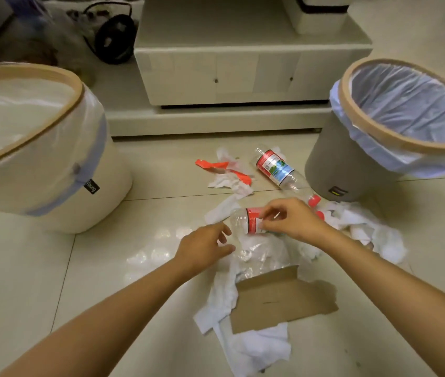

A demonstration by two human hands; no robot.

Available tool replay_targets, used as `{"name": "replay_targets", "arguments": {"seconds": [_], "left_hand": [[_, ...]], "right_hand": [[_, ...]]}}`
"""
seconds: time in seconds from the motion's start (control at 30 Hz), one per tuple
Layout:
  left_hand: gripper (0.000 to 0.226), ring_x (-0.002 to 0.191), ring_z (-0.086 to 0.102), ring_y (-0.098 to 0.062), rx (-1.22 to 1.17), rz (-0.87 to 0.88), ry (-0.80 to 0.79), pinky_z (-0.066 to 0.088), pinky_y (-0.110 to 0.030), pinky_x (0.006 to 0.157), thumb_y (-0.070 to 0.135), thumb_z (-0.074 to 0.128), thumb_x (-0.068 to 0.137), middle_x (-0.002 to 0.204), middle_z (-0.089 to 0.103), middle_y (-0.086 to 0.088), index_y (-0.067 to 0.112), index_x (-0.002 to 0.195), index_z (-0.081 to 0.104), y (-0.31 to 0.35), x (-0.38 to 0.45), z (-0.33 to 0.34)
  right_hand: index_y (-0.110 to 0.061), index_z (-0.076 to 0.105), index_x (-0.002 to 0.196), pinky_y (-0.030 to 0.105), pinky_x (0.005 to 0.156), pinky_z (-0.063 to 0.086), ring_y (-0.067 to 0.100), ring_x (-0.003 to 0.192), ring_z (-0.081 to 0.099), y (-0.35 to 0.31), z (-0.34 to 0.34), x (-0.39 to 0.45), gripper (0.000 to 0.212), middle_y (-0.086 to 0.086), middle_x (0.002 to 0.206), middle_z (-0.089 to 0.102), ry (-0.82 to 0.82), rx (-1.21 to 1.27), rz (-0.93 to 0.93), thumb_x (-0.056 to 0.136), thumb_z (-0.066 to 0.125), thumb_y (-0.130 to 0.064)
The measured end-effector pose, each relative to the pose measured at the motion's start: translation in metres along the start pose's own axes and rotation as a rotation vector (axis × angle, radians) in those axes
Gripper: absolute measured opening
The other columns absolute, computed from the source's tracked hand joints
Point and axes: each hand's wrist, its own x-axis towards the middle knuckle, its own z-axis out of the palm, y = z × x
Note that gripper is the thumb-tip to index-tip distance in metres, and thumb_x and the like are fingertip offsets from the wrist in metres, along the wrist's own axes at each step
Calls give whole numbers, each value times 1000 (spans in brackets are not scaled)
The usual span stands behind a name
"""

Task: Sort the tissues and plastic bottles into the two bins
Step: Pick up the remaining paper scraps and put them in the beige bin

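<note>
Head view: right hand (292,217) gripping near bottle (246,220) by label; left hand (205,247) hovering, fingers relaxed. Needing firmer wrap, lifting clear of tissues (256,253).

— We see a cream bin (61,170) and a grey bin (333,161), both rimmed in tan.
— And we see clear bottles (275,168) with red labels, white tissues (254,346), brown cardboard (278,297).

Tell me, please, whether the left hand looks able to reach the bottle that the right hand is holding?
Probably yes: the left hand is open right beside the bottle, whose clear end faces it uncovered; the right hand grips only the label end.
</note>
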Motion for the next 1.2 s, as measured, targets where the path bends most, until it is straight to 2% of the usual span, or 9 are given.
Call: {"name": "replay_targets", "arguments": {"seconds": [0.17,0.3,0.4,0.5,0.6,0.73,0.87,1.0,1.2], "left_hand": [[55,115,54,-10,-10,50,-58,48,-29,91,53,63,82,136,53,12,39,133,48,20,12,46],[74,134,37,-16,57,124,-80,41,-35,103,48,67,82,152,32,9,34,145,31,29,19,59],[89,142,22,-21,143,112,-97,36,-40,108,54,67,79,160,11,6,33,150,18,29,32,65],[98,144,13,-23,174,55,-123,29,-43,110,58,68,75,160,6,4,34,151,11,28,45,69],[99,141,17,-25,245,69,-120,34,-43,106,57,71,72,157,15,0,33,149,14,34,49,74],[87,125,37,-22,238,135,-87,45,-38,91,53,72,73,141,35,-1,29,144,26,37,45,83],[62,110,50,-21,272,187,-80,48,-35,85,43,66,81,126,50,0,28,135,40,30,38,82],[32,93,58,-20,231,189,-51,51,-34,77,32,54,91,109,62,0,27,123,52,21,30,76],[19,88,58,-16,77,208,70,48,-30,70,35,53,94,101,63,4,27,109,61,6,24,45]], "right_hand": [[-27,69,93,29,84,54,7,87,63,55,19,-21,22,-7,99,69,-31,-27,125,74,78,-24],[-32,62,115,23,91,42,7,110,52,81,27,-26,41,-9,125,57,-12,-218,77,75,74,-33],[-34,50,131,28,97,38,13,124,43,91,31,-20,60,-8,140,46,-4,-392,34,75,72,-39],[-35,38,141,33,99,41,17,128,40,96,35,-14,77,-6,146,38,-54,-458,50,73,72,-42],[-33,34,142,34,90,47,17,120,42,98,41,-12,83,-4,137,40,-74,-478,35,70,74,-39],[-31,41,136,38,79,50,15,106,45,101,46,-12,76,-2,120,43,-50,-421,35,69,76,-30],[-24,57,117,33,77,49,14,91,53,104,49,-13,48,-1,106,56,-38,-336,42,72,73,-17],[-22,67,101,32,75,51,14,86,59,100,51,-14,29,-1,95,66,-15,-237,15,74,72,-13],[-26,67,94,33,77,53,14,84,60,75,47,-9,31,-3,93,67,62,-14,-19,69,82,-17]]}}
